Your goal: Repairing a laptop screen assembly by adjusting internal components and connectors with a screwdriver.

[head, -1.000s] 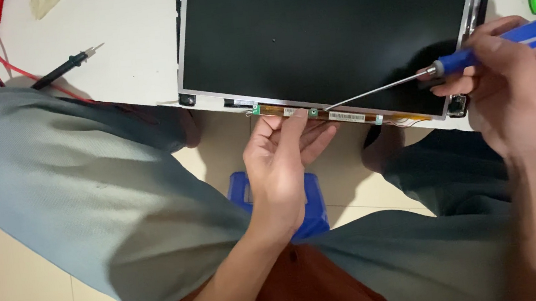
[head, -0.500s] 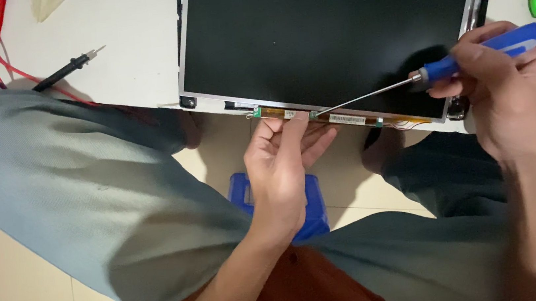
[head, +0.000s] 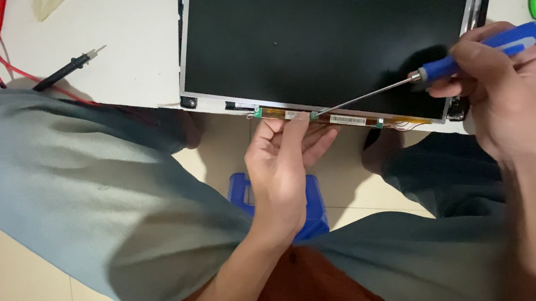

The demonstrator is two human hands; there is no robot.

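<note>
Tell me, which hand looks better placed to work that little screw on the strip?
Probably the right hand: it holds the blue screwdriver, tip at the circuit strip. The left hand only steadies the strip.

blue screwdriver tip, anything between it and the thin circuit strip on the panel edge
Nothing visible. The blue-handled screwdriver in the right hand runs its bare shaft straight to the narrow brown circuit strip; the left hand fingers support the strip from below.
</note>
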